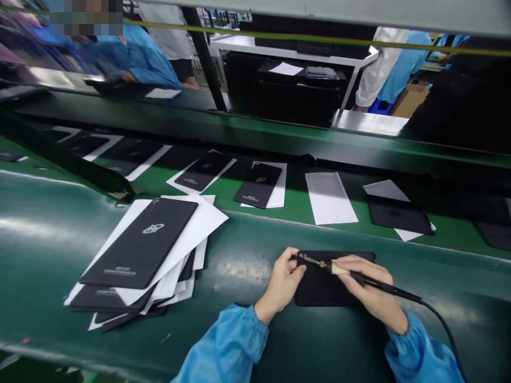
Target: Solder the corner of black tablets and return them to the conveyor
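A black tablet-like panel (319, 290) lies flat on the green bench in front of me. My left hand (282, 282) rests at its left edge, fingers curled and pinching its top left corner. My right hand (369, 290) lies over the panel's right part and grips a soldering iron (361, 277) like a pen. The iron's metal tip points left, to the panel's top left corner near my left fingers. Its black cord (443, 324) trails off to the right. Both sleeves are blue.
A stack of black panels interleaved with white sheets (143, 255) lies to my left. On the green conveyor (295, 213) behind are more black panels and white sheets. People in blue coats (139, 56) work across the line.
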The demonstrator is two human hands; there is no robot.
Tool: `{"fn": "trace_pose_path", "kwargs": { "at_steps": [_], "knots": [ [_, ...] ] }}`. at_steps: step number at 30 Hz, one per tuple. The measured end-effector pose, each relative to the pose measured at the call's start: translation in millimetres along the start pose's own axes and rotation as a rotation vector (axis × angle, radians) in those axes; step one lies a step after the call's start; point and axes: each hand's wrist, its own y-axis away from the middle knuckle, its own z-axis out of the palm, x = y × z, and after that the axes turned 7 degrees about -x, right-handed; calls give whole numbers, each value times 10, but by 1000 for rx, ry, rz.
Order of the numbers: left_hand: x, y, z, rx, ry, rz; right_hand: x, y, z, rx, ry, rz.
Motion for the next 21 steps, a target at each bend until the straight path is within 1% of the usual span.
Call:
{"fn": "trace_pose_path", "kwargs": {
  "at_steps": [7, 13, 17, 19, 21],
  "knots": [
    [5, -1, -8, 4, -18, -10, 28, -29, 32, -7, 2, -3],
    [9, -4, -7, -4, -12, -4, 77, 13, 50, -24, -7, -27],
    [4, -1, -7, -2, -13, 0, 48, 46, 88, -26, -11, -41],
    [2, 3, -5, 6, -15, -2, 16, 62, 112, -25, 16, -43],
    [5, 5, -2, 12, -13, -5, -14, 83, 133, -9, 61, -78]
  ]
}}
